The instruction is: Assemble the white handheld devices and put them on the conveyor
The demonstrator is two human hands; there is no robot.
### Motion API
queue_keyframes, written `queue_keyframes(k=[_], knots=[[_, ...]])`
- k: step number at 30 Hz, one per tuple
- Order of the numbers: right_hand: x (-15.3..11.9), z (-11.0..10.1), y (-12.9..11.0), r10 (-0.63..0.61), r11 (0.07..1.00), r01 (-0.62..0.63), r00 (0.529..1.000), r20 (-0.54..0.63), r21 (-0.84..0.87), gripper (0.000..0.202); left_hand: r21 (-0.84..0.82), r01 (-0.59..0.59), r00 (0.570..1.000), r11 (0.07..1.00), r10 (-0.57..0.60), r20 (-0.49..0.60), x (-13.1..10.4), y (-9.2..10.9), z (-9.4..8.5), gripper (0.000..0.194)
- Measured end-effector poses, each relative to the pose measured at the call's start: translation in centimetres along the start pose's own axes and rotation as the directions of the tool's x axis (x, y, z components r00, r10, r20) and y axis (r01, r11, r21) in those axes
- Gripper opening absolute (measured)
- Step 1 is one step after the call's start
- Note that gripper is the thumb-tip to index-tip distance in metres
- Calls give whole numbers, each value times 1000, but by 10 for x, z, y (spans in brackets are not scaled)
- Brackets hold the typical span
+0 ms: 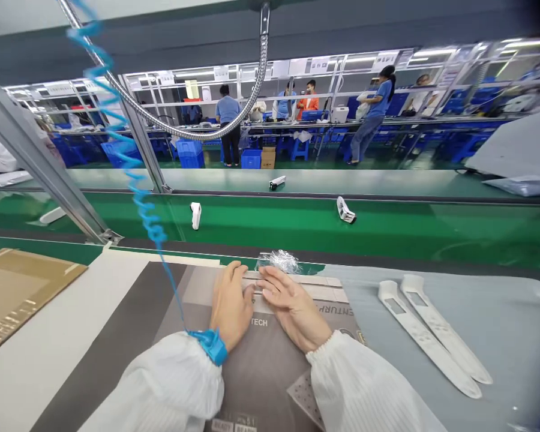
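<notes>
My left hand (231, 306), with a blue strap (210, 346) round its wrist, rests over a dark grey printed sheet (261, 372) with its fingers bent. Close to its right, my right hand (294, 306) has its fingers stretched toward the upper edge of that sheet. Between the fingertips the surface is partly covered, and whether the left fingers hold anything is hidden. Just beyond the hands lies a small heap of clear, shiny pieces (279, 261). Two long white plastic parts (432, 336) lie side by side on the grey mat to the right.
Brown cardboard (24, 288) lies at the left. A coiled blue cord (148, 210) hangs down to the strap. Small white parts (196, 216) sit on the green belt (261, 222) beyond the bench. A metal post (58, 162) slants at the left. Several people work in the background.
</notes>
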State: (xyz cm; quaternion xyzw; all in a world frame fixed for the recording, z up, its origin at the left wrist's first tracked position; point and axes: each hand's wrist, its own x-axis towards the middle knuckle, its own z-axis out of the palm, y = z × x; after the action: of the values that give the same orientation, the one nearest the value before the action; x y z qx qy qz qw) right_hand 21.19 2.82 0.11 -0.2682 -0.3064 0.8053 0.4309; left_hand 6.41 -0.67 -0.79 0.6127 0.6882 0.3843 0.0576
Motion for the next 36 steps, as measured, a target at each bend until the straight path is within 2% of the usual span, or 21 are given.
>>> queue_keyframes(k=[3, 7, 15, 19, 30, 36], knots=[[-1, -1, 1, -7, 1000, 8, 1000, 11, -24, 48, 58, -13, 999, 998, 11, 34, -11, 4, 3, 33], [-2, 0, 0, 12, 999, -11, 1000, 12, -50, 50, 59, -4, 999, 998, 1, 50, -10, 4, 1, 34], [-6, 2, -3, 34, 994, -35, 999, -12, -102, 46, 65, 64, 998, 996, -63, -5, -4, 3, -6, 29], [-6, 4, -3, 38, 994, -41, 999, -24, -103, 40, 77, 67, 998, 995, -66, -10, -3, 3, -6, 28], [-7, 5, -2, 34, 994, -38, 999, -42, -98, 42, 72, 60, 998, 996, -58, -24, -4, 0, -4, 27], [-6, 3, 0, 35, 996, -37, 999, -30, -85, 40, 110, -21, 997, 994, 29, -76, -2, 5, -10, 39]])
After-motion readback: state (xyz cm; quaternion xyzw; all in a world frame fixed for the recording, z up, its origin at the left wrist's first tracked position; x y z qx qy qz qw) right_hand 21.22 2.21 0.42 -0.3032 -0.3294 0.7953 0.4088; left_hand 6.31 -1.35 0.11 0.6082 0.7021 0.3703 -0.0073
